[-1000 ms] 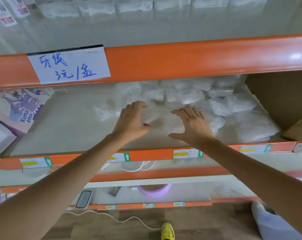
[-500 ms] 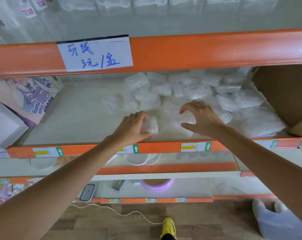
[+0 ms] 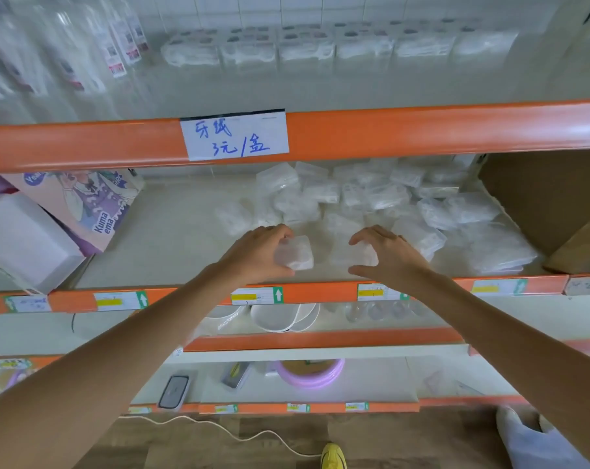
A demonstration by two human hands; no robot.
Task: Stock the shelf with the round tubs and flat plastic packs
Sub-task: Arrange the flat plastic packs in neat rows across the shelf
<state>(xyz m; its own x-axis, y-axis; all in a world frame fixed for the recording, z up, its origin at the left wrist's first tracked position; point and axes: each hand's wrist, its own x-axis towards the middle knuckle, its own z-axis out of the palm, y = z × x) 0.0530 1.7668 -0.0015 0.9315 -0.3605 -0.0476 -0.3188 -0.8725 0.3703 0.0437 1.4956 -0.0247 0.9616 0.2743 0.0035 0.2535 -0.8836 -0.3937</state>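
Observation:
Both my hands reach onto the middle shelf (image 3: 171,245) near its front edge. My left hand (image 3: 258,253) grips a flat clear plastic pack (image 3: 298,253), fingers over its top and thumb under it. My right hand (image 3: 388,255) curls round a second clear pack (image 3: 352,255) just to the right. Behind and to the right lies a loose pile of the same clear packs (image 3: 381,198), spread to the shelf's back. No round tubs can be made out on this shelf.
An orange beam with a handwritten white label (image 3: 236,135) runs above the shelf opening. A purple printed box (image 3: 84,201) and a white box (image 3: 23,242) stand at left, a brown carton (image 3: 550,201) at right. Lower shelves hold dishes and a purple ring (image 3: 308,372).
Both hands drew back from the pile toward the shelf's front edge. Each now grips a clear pack, where before they lay spread over the pile.

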